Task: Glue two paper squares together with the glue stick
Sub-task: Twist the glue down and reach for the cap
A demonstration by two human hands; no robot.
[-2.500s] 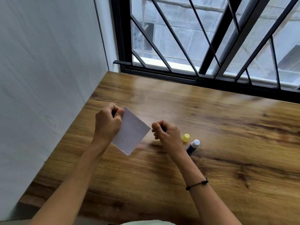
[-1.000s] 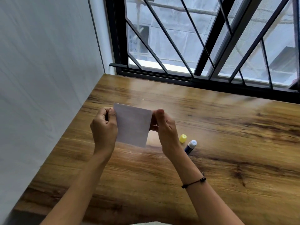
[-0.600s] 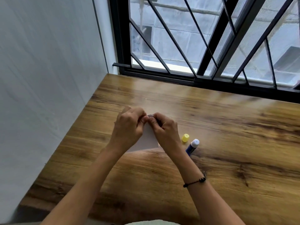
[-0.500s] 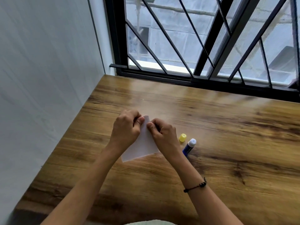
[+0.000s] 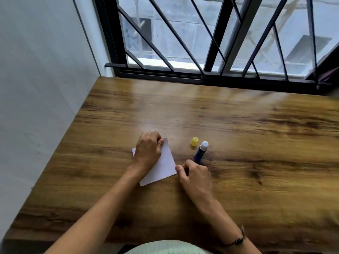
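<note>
A white paper square (image 5: 163, 166) lies flat on the wooden table (image 5: 238, 162); I cannot tell whether a second sheet is stacked with it. My left hand (image 5: 148, 151) rests curled on the paper's upper left part, fingertips at its top corner. My right hand (image 5: 195, 174) is curled at the paper's right corner, thumb touching the edge. The blue glue stick (image 5: 200, 153) lies uncapped just beyond my right hand, white tip pointing away. Its yellow cap (image 5: 194, 141) stands beside the tip.
A white wall (image 5: 36, 88) runs along the table's left edge. A black barred window (image 5: 211, 43) stands at the far edge. The near table edge is by my body.
The paper went from being held up between both hands to lying flat on the table. My right hand slid down to its right corner; my left presses on top.
</note>
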